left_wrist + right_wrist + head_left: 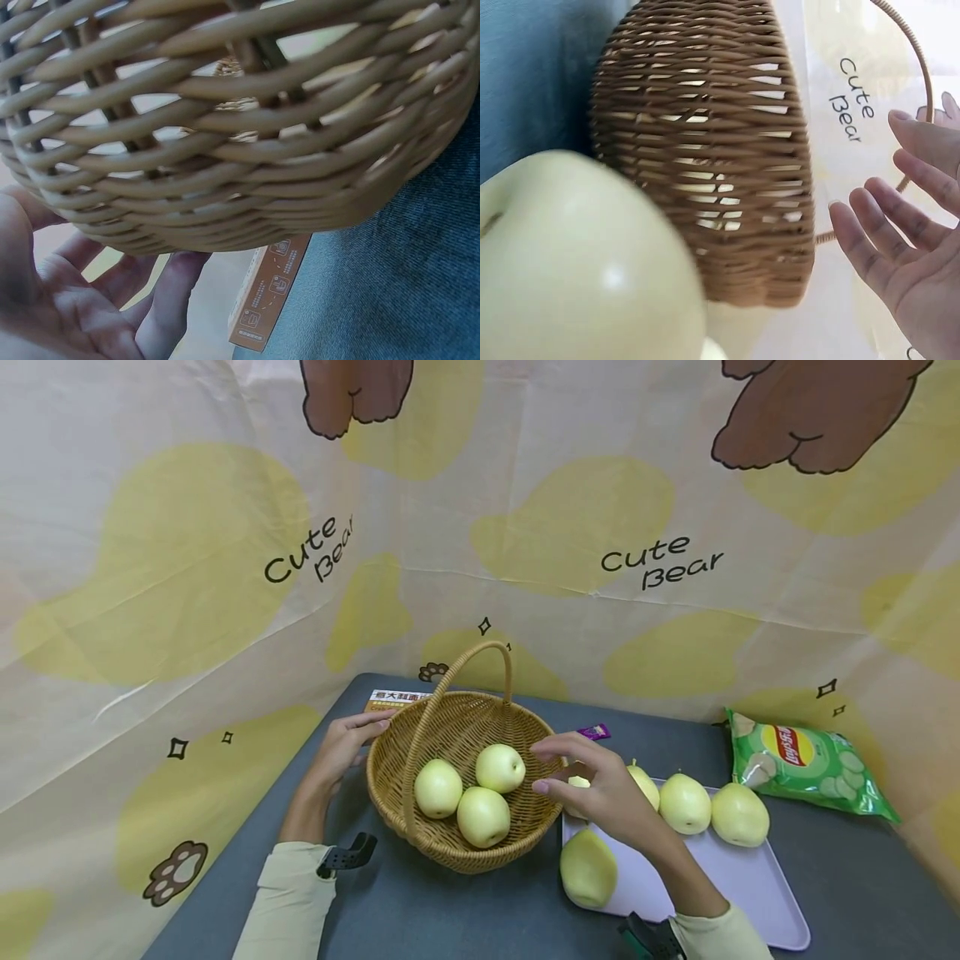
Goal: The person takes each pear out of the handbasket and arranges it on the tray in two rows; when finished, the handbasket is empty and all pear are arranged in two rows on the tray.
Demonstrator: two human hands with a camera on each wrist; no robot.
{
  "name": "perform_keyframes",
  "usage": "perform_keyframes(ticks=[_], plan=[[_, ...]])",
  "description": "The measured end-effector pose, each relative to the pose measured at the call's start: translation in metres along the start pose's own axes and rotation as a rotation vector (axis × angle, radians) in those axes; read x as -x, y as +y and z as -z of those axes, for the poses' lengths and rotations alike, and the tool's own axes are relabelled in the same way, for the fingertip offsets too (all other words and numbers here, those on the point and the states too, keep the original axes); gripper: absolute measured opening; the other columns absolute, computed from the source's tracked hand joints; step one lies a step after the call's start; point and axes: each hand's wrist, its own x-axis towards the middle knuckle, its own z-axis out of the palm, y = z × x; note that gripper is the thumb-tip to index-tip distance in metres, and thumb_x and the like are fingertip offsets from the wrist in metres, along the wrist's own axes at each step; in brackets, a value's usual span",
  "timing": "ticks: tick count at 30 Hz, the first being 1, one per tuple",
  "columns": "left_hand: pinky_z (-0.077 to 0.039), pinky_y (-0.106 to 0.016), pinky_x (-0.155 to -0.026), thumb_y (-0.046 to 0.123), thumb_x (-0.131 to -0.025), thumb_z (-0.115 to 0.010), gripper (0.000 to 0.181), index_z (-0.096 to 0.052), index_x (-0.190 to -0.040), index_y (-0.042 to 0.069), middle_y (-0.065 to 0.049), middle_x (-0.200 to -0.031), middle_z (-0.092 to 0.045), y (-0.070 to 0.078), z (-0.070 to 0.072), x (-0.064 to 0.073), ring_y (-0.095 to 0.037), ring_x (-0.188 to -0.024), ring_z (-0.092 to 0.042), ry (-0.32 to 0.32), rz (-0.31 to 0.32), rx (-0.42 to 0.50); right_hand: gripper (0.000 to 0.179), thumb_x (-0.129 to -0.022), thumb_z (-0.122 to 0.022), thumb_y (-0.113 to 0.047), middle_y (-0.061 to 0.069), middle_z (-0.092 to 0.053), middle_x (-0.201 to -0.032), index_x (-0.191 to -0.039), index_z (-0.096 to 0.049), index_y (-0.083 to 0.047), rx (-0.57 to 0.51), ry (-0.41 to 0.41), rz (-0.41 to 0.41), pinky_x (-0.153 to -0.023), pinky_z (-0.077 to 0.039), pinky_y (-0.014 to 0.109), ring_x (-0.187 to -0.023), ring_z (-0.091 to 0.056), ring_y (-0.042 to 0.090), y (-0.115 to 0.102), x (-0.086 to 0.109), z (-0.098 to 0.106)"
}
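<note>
A wicker basket [397, 810] with a tall arched handle stands on the dark table, and three round pale green pears [483, 817] lie inside it. At its left side is my left hand [348, 747], extended fingers touching the wicker near the rim. The left wrist view shows that hand [97, 292] with fingers spread beside the woven wall [225, 180]. Over the basket's right rim hovers my right hand [600, 785], thumb and fingers apart with nothing between them. In the right wrist view its fingers [866, 225] are spread, and a large pear [592, 262] fills the lower left.
Right of the basket lies a pale purple tray [780, 902] with several pears [685, 804] along its back and one pear [588, 868] at its front left. A green chip bag [810, 764], a small purple packet [595, 732] and a printed box [393, 697] lie farther back.
</note>
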Motion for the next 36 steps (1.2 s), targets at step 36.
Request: perform_keyframes(ticks=[36], plan=[[-0.056,-0.050,-0.099,0.035,-0.107,-0.064,0.047,-0.064,-0.148,0.013,-0.012,-0.157,-0.054,0.001,0.000,-0.002,-0.032,-0.131,-0.060,-0.007,0.017,-0.001,0.032,-0.098,-0.077,-0.019,0.007,-0.075,-0.117,-0.130,-0.073,-0.012,-0.022,-0.142,-0.118,-0.094,-0.057,0.040,-0.109,-0.069,0.021,-0.016,-0.106,-0.021]])
